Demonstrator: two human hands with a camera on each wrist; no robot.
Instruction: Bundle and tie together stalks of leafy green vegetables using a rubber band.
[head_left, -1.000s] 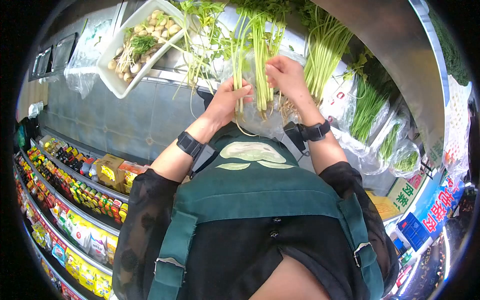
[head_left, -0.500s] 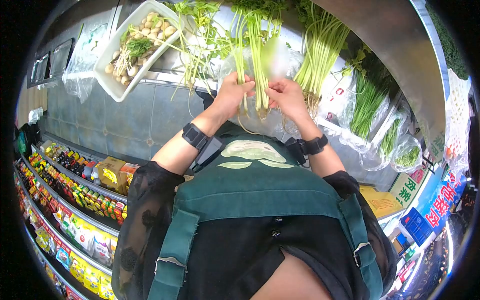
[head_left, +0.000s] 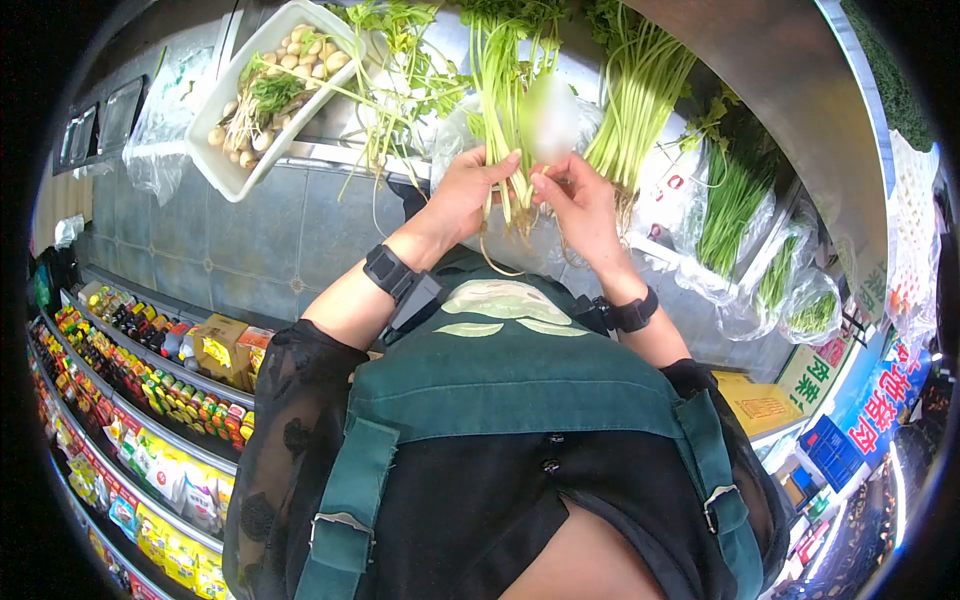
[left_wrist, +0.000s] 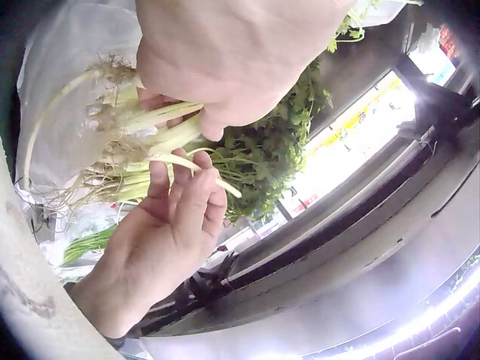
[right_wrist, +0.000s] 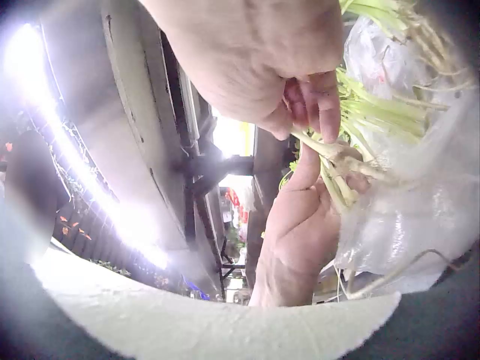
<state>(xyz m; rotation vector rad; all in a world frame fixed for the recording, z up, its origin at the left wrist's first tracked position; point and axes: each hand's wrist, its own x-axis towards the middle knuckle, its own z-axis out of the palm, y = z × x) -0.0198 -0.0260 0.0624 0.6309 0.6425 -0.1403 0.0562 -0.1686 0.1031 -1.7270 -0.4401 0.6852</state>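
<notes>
In the head view my left hand (head_left: 470, 192) grips a bunch of celery (head_left: 505, 80) low on its pale stalks, the leafy ends pointing away from me. Thin roots hang from the near end, beside that hand. Close to the right of it, my right hand (head_left: 583, 205) is at the bunch's root end. The left wrist view shows its thumb and fingers pinching one slender pale stalk (left_wrist: 225, 187). Under the roots lies a clear plastic bag (right_wrist: 405, 240). The palm side of my left hand is partly hidden behind the stalks.
Another celery bunch (head_left: 640, 110) lies to the right, with bagged green stems (head_left: 738, 215) beyond it. Loose leafy stems (head_left: 400, 90) lie left, next to a white bin (head_left: 237, 183) of round pale vegetables. The metal counter edge (head_left: 330, 152) runs in front; product shelves (head_left: 180, 385) stand lower left.
My right hand has come down from higher beside the bunch to its root end and now pinches a stalk. My left hand's few separate stalks have moved right against the main bunch.
</notes>
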